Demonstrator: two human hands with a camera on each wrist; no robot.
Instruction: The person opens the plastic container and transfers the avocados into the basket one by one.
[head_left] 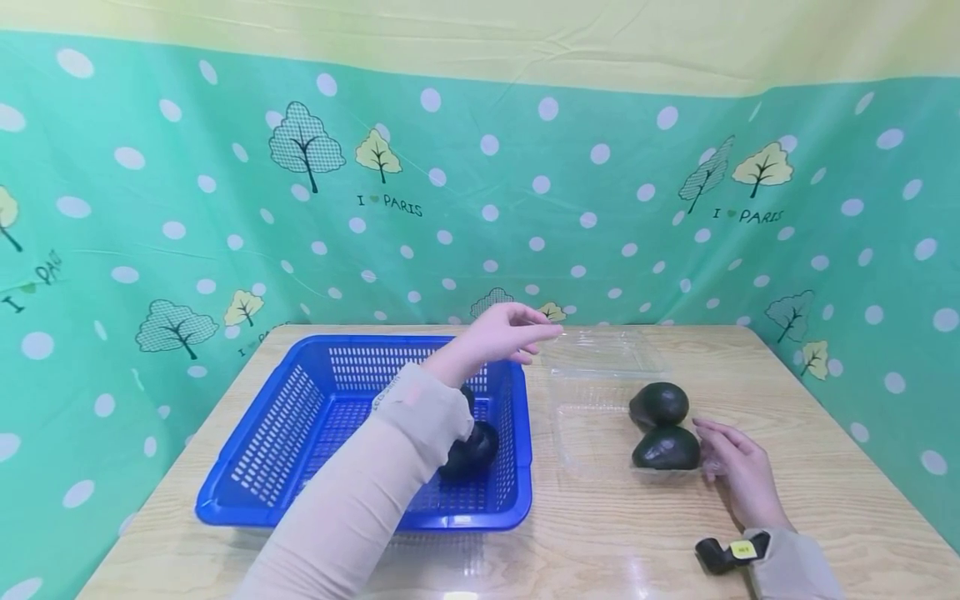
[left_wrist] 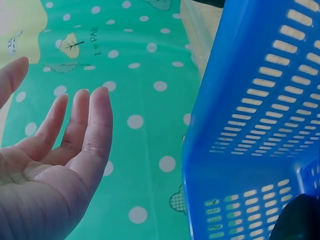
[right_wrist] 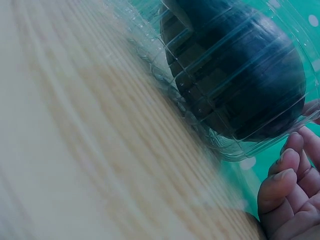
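My left hand (head_left: 510,333) is over the far right corner of the blue basket (head_left: 300,343), holding nothing. In the left wrist view its fingers (left_wrist: 97,130) are extended and apart. At the right, a clear plastic clamshell container (head_left: 592,429) lies with its lid folded back, and my right hand (head_left: 742,471) pinches its right edge. Two dark avocados, a far one (head_left: 660,404) and a near one (head_left: 666,448), sit in the container's right side. Through the clear wall, the right wrist view shows an avocado (right_wrist: 240,75) close to my fingertips (right_wrist: 287,160).
More dark avocados (head_left: 480,450) lie in the basket's right part, partly hidden by my left sleeve (head_left: 375,492). The wooden table (head_left: 585,542) ends at a green dotted curtain (head_left: 465,250). A black strap device (head_left: 723,554) is at my right wrist.
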